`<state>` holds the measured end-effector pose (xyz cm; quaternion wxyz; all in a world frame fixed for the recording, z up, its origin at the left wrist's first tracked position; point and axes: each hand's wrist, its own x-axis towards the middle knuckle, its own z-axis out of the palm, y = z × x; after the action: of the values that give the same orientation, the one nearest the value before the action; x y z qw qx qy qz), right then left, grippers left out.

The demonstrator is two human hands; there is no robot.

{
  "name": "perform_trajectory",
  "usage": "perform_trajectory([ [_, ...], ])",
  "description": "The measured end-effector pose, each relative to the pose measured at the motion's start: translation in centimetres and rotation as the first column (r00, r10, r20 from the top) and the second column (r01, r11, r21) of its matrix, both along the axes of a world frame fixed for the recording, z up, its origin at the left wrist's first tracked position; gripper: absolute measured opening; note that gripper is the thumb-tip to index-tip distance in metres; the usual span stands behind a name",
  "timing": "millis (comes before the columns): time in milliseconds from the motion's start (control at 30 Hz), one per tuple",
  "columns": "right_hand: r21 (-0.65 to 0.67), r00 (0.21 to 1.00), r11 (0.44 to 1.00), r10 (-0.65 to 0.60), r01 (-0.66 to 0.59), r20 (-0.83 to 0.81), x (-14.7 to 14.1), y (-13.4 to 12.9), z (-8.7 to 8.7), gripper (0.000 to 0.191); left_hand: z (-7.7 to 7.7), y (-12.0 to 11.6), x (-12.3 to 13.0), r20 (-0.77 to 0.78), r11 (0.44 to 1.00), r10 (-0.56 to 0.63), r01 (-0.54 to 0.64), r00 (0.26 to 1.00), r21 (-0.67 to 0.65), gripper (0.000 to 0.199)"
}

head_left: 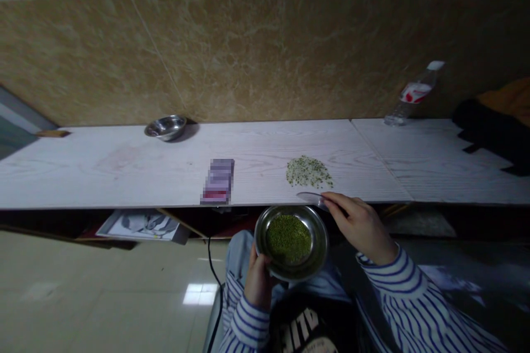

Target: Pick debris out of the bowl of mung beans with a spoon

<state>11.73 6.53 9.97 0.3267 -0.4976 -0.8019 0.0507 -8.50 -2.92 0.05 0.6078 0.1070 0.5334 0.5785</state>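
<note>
My left hand (259,281) grips the near left rim of a steel bowl (318,265) held over my lap, just below the shelf edge. Many small green beans (289,238) cover the bowl's bottom. My right hand (364,226) is closed on a spoon (311,197), whose tip points left at the front edge of the shelf, above the bowl. Beyond the spoon, a loose patch of mixed green and whitish grains (307,171) lies spread on the white wooden surface (260,149).
A second steel bowl (166,128) stands at the back left. A pixelated flat object (218,181) lies near the front edge. At the back right are a plastic bottle (415,94) and dark cloth (492,132). An open drawer (143,225) sits under the shelf, left.
</note>
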Motion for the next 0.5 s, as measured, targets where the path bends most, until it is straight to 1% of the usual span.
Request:
perform_trajectory([
  [100, 0.011, 0.999, 0.999, -0.030, 0.031, -0.030, 0.7, 0.1, -0.1, 0.025, 0.0, 0.0, 0.0, 0.052, 0.998, -0.016, 0.019, 0.999, -0.054, 0.069],
  [200, 0.007, 0.996, 0.997, -0.074, 0.074, -0.049, 1.5, 0.5, -0.1, 0.025, -0.1, 0.0, 0.1, 0.054, 0.996, -0.020, 0.024, 0.998, -0.086, 0.069],
  [333, -0.005, 0.990, 0.992, -0.128, 0.128, -0.053, 2.9, 1.3, -0.5, 0.027, -0.2, 0.2, 0.2, 0.060, 0.996, -0.035, 0.039, 0.998, -0.075, 0.069],
  [500, -0.027, 0.987, 0.989, -0.146, 0.144, -0.072, 4.1, 2.0, -1.1, 0.026, -0.4, 0.6, 0.2, 0.086, 0.995, -0.006, 0.014, 0.996, -0.097, 0.070],
])
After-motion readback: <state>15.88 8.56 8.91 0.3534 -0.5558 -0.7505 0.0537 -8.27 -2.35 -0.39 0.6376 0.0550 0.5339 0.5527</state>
